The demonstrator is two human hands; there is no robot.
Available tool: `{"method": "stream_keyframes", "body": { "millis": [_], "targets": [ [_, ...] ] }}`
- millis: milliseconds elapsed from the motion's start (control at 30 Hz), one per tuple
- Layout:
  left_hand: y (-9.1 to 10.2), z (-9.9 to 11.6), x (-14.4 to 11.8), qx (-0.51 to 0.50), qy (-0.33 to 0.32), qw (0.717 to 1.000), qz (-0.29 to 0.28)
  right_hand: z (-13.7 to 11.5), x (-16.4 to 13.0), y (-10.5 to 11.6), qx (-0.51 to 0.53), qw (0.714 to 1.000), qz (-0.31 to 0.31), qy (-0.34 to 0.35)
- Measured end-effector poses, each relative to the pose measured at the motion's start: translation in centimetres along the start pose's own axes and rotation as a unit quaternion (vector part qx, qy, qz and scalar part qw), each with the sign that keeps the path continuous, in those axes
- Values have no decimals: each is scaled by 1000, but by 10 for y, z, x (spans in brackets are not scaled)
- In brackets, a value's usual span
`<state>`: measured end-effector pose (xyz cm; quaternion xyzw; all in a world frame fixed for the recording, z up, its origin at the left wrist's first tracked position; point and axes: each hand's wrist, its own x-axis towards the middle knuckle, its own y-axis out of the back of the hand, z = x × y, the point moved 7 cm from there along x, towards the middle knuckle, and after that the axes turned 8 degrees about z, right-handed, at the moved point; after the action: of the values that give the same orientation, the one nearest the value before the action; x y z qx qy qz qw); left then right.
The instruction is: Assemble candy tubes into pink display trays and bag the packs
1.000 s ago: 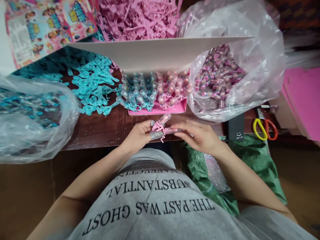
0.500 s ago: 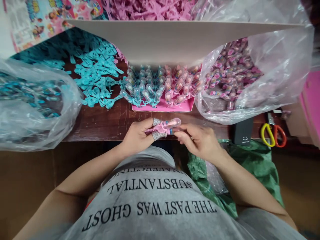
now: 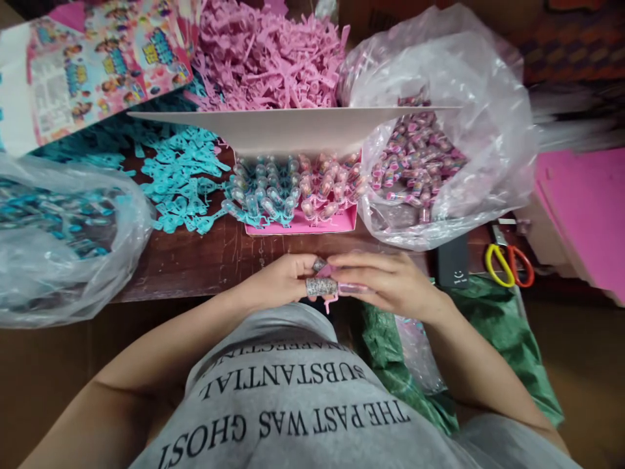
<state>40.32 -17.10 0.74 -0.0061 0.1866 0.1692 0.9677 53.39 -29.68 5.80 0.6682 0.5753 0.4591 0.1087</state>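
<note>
A: Bags? Big clear bag (image 3: 469, 163) of pink tubes on the right; another bag (image 3: 58, 241), blue stuff, cut off left.

B: Hands? Left hand (image 3: 278, 281) and right hand (image 3: 390, 283) pinch one pink clip with tube (image 3: 336, 286) at the table edge, mostly hidden by fingers.

Grey printed T-shirt (image 3: 303, 404), bare forearms, glittery finger wraps (image 3: 321, 286).
</note>
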Motion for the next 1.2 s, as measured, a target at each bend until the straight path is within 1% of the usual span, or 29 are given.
{"method": "stream_keyframes", "body": {
  "millis": [33, 67, 100, 133, 167, 200, 233, 267, 333, 433, 533, 667, 767, 833, 900, 967, 1000, 1033, 1067, 1133, 1200],
  "targets": [
    [12, 15, 2, 74, -76, 993, 60, 3, 3, 10, -5, 1000, 15, -14],
    [25, 32, 1, 153, -158, 966, 134, 9, 6, 22, -24, 998, 38, -47],
    [36, 48, 0, 233, -231, 924, 198, 18, 8, 34, -59, 992, 61, -93],
    [42, 60, 0, 306, -288, 877, 235, 28, 10, 46, -107, 981, 80, -143],
    [43, 68, 4, 368, -328, 836, 240, 37, 11, 55, -162, 964, 95, -186],
    [42, 71, 10, 415, -354, 809, 221, 45, 13, 60, -214, 947, 100, -216],
    [40, 70, 18, 447, -366, 792, 194, 51, 17, 61, -257, 933, 93, -235],
    [39, 67, 26, 467, -373, 783, 170, 56, 21, 58, -290, 922, 77, -244],
    [37, 60, 38, 486, -378, 774, 148, 61, 32, 46, -333, 911, 32, -242],
    [38, 51, 42, 505, -390, 753, 159, 61, 47, 28, -371, 899, -50, -227],
    [40, 47, 40, 523, -396, 733, 177, 54, 62, 22, -388, 887, -113, -222],
    [41, 48, 41, 529, -387, 730, 192, 54, 84, 22, -396, 878, -138, -231],
    [37, 49, 43, 543, -380, 723, 195, 61, 99, 17, -383, 889, -138, -211],
    [34, 49, 44, 553, -374, 721, 188, 65, 105, 11, -380, 890, -152, -200],
    [32, 50, 45, 556, -370, 722, 183, 67, 107, 4, -395, 872, -197, -208],
    [31, 53, 46, 553, -367, 724, 188, 64, 105, 2, -418, 850, -240, -210],
    [30, 56, 46, 552, -365, 725, 193, 61, 104, 5, -426, 847, -245, -203],
    [29, 59, 47, 551, -363, 725, 197, 57, 102, 10, -426, 851, -238, -193],
    [26, 62, 48, 550, -361, 726, 200, 54, 100, 17, -420, 862, -217, -186],
    [20, 69, 52, 540, -359, 734, 199, 53, 92, 34, -391, 887, -154, -191],
    [13, 73, 57, 524, -359, 749, 188, 58, 78, 47, -352, 909, -87, -206]
  ]
}}
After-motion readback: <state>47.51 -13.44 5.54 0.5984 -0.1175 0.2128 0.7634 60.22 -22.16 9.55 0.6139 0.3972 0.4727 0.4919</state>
